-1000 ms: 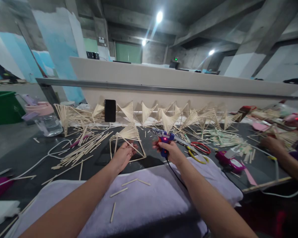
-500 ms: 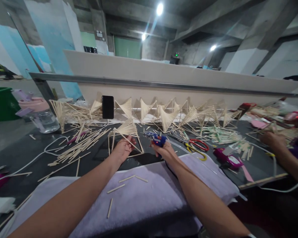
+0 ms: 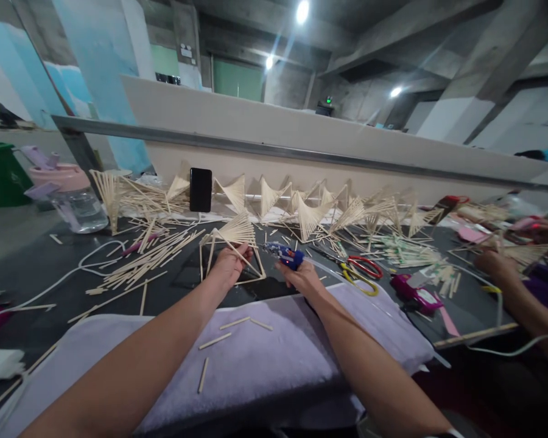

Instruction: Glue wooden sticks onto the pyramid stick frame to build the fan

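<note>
Black desk [image 3: 178, 292] under me, pretty well buried in pale wooden sticks, with a fuzzy lavender cloth [image 3: 274, 365] draped along the near edge. Four short sticks [image 3: 215, 340] are lying on the cloth. Slatted stick frame [image 3: 237, 230] sits on the dark surface just past the cloth, roughly mid-desk. Left hand [image 3: 228, 267] is at its near side, fingers bunched up narrow by the slanting stick; can't tell if they're actually pinching it. Right hand [image 3: 304, 277] is wrapped around a blue glue gun [image 3: 292, 260], little red light showing, nozzle pointing left at the frame but apart from it.

Scissors with red and yellow handles [image 3: 365, 266] are right of the gun, loose sticks [image 3: 150, 264] fan out on the left, and a line of twisted stick models [image 3: 310, 216] runs along the back. Dark phone [image 3: 201, 190] stands upright among them. Clear jug with a pink lid [image 3: 82, 207] is on the far left, green bin [image 3: 2, 176] beyond it. Another person's hand [image 3: 500, 267] is at a similar build over on the right.

Room's kinda raw: pale partition [image 3: 301, 112] with a metal rail [image 3: 256, 144] across it, bare concrete ceiling beams [image 3: 402, 42], bright lights [image 3: 302, 11], blue-and-white painted pillar [image 3: 91, 67] to the left.
</note>
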Demonstrator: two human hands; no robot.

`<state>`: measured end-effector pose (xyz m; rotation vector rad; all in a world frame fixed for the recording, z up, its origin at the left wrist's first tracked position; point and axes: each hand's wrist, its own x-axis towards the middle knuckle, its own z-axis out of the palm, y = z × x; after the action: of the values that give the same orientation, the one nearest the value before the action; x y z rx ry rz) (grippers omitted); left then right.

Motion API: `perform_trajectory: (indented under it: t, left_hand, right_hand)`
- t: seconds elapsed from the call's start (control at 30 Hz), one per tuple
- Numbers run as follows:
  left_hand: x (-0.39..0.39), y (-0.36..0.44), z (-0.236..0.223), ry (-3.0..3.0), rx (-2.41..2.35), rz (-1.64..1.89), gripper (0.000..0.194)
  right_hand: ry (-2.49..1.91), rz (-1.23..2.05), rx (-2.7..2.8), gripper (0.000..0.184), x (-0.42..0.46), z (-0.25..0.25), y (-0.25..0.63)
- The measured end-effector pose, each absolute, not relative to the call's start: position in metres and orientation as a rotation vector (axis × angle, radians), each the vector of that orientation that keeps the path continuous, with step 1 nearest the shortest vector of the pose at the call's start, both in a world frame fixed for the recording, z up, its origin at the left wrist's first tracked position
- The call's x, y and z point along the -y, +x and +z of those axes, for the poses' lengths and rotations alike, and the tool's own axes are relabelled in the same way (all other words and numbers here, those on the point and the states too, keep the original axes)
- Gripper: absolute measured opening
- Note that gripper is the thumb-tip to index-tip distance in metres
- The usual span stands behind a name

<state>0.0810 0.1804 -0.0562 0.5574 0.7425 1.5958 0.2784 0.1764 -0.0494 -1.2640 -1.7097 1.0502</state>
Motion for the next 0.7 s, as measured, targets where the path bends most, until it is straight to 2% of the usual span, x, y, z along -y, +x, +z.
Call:
perform_trajectory:
  t: [0.17, 0.33, 0.7]
  left_hand:
    - [-0.18, 0.079, -0.056, 0.577, -0.727, 1.592, 0.017]
    - [-0.181, 0.077, -0.057, 0.601, -0.726, 1.581, 0.018]
    - [-0.182, 0.075, -0.058, 0.634, -0.721, 1.57, 0.019]
  right_hand:
    - [-1.357, 0.869, 1.823, 0.037, -0.169, -0.041, 0.276]
    - [-1.368, 0.85, 1.775, 0.033, -0.166, -0.036, 0.272]
    - [-1.399, 0.77, 1.95, 0.046, -0.171, -0.034, 0.274]
